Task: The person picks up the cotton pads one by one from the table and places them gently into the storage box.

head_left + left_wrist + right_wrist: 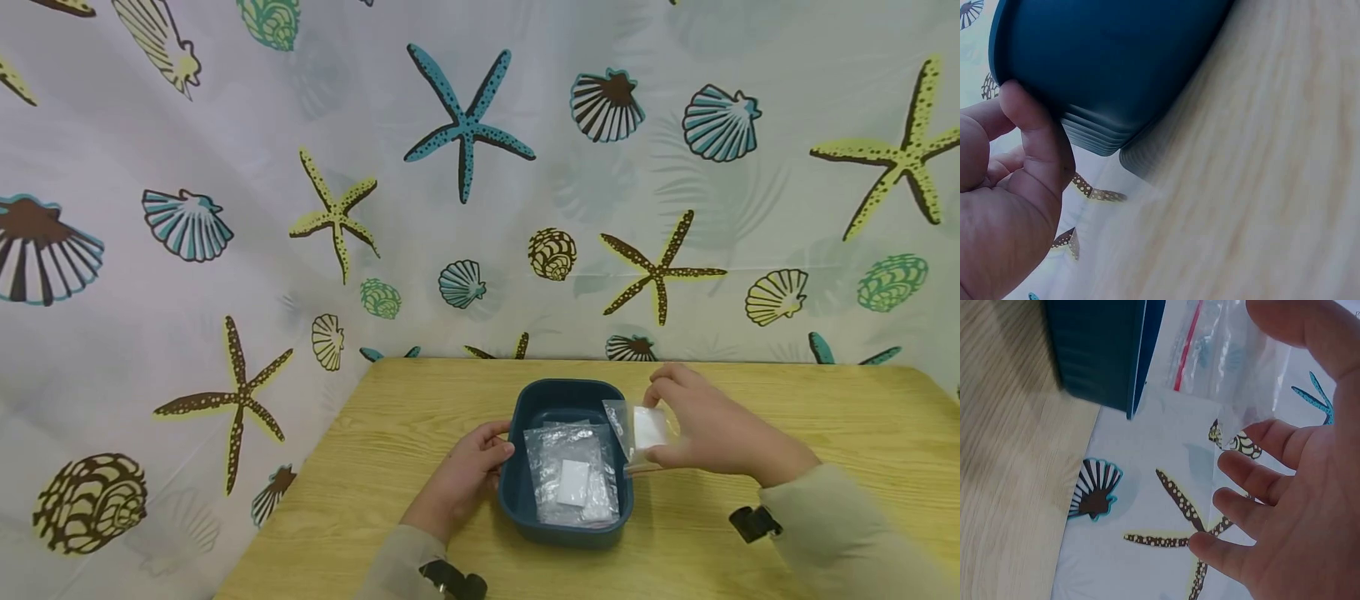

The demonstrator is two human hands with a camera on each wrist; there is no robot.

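Observation:
My right hand [697, 425] holds a small clear zip bag [618, 421] between thumb and fingers at the right rim of a dark blue plastic bin [566, 535]. A white rectangular piece [649, 427] shows in that bag. The bag's red zip strip [1188, 347] is visible in the right wrist view. At the bin's left side, my left hand [471, 467] grips the rim, its thumb [1019, 106] against the edge in the left wrist view. Several clear bags [551, 454] lie inside the bin, with a white rectangle [573, 482] among them.
The bin stands on a wood-grain table [420, 400]. Behind and to the left hangs a pale curtain [525, 175] printed with starfish and shells, meeting the table's far edge. Dark devices [755, 523] are strapped at both sleeves.

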